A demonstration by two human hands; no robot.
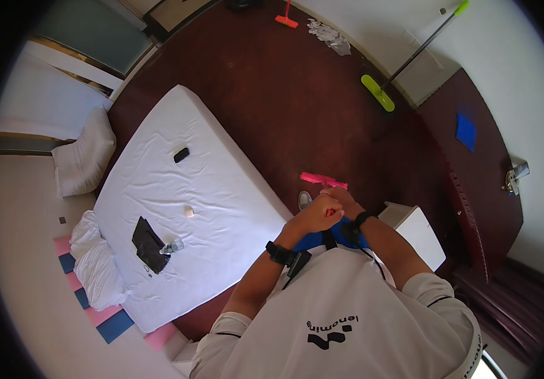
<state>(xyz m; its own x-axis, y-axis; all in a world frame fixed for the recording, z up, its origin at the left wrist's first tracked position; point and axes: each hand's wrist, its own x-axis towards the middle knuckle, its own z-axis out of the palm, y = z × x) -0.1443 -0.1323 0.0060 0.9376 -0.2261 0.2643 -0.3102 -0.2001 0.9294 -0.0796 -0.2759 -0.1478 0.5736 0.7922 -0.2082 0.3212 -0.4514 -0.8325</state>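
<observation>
The dark red floor fills the middle of the room, and on it stands the bed, its white sheet smooth, with one corner toward the far door and its near side running just beside the person's left arm. A white pillow lies off the bed's left edge, and a bundle of white bedding rests on the floor by the bed's lower left corner, over a pink and blue mat. A dark red desk runs along the right wall with a blue cloth on its far end. A flat mop with a yellow-green head leans against the far wall.

On the bed, near its lower left edge, lies a black sheet with a small clear bottle touching its right side; a small pale lump sits near the middle, and a small black device lies toward the far corner.

Both hands meet in front of the chest, over the floor just past the bed's right edge. The left hand is clenched around a red handle, and the right hand closes over it from the other side. The pink brush head juts out just beyond the grip, over the floor.
</observation>
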